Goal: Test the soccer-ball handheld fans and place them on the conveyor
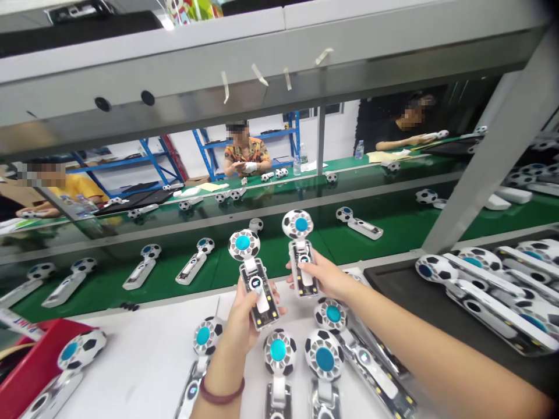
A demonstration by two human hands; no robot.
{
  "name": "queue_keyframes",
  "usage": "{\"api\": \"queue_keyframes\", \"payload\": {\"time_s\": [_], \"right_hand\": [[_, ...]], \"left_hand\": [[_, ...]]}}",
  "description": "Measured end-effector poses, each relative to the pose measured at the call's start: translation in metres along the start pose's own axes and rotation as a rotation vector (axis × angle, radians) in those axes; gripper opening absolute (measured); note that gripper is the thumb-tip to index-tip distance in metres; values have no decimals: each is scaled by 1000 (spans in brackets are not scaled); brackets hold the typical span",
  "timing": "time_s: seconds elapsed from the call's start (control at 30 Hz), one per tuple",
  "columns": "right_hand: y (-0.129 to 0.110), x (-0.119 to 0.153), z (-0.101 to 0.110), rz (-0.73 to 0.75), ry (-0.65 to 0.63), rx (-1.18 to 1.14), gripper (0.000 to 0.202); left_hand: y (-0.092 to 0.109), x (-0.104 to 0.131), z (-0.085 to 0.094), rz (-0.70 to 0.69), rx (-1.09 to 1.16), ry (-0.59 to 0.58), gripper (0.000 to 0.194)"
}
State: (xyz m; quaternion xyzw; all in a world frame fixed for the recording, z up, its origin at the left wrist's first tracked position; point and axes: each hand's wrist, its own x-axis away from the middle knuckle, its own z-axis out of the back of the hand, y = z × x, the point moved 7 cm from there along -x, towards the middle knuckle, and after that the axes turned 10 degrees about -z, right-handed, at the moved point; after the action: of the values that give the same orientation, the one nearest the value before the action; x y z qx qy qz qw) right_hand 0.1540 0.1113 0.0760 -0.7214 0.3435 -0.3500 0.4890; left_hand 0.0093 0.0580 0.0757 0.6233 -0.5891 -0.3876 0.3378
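My left hand [245,311] is closed around a handheld fan [262,297] with a soccer-ball head and a clear-fronted handle. Its thumb lies near the small lit round display. A second fan of the same kind [302,273] is in my right hand [325,272], thumb on the handle just below its display. Both fans are upright, their blue round centres facing me. Below my hands, more such fans lie on the white work surface [144,343], among them one fan [279,352] and another beside it [324,356]. My right forearm partly covers others.
A black tray [393,285] at right holds several stacked fans. A red bin [30,361] stands at left. Beyond runs a green conveyor belt [236,270] carrying spaced fans. A metal shelf beam [271,64] crosses overhead, with a slanted post [476,163] at right. People sit opposite.
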Motion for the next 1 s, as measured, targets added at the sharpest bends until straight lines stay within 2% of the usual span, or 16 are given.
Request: {"api": "queue_keyframes", "payload": {"time_s": [0.1, 0.17, 0.23, 0.4, 0.57, 0.73, 0.87, 1.0], "right_hand": [[-17, 32, -12, 61, -22, -240, 36], [-23, 49, -21, 72, -88, -288, 40], [-26, 59, -28, 66, -150, -285, 44], [-31, 69, -38, 79, -216, -257, 55], [-35, 73, -42, 60, -250, -283, 47], [-35, 73, -43, 61, -234, -309, 47], [-34, 71, -42, 48, -197, -315, 47], [-37, 72, -44, 74, -228, -325, 50]], "left_hand": [[20, 18, -31, -3, 64, -144, 48], [25, 28, -47, 6, 89, -224, 43], [26, 35, -55, 15, 95, -258, 39], [25, 44, -59, 51, 57, -230, 38], [22, 46, -54, 112, 10, -134, 50], [24, 44, -57, 84, 25, -158, 51], [23, 44, -55, 97, 17, -133, 51], [24, 45, -54, 87, 30, -144, 50]]}}
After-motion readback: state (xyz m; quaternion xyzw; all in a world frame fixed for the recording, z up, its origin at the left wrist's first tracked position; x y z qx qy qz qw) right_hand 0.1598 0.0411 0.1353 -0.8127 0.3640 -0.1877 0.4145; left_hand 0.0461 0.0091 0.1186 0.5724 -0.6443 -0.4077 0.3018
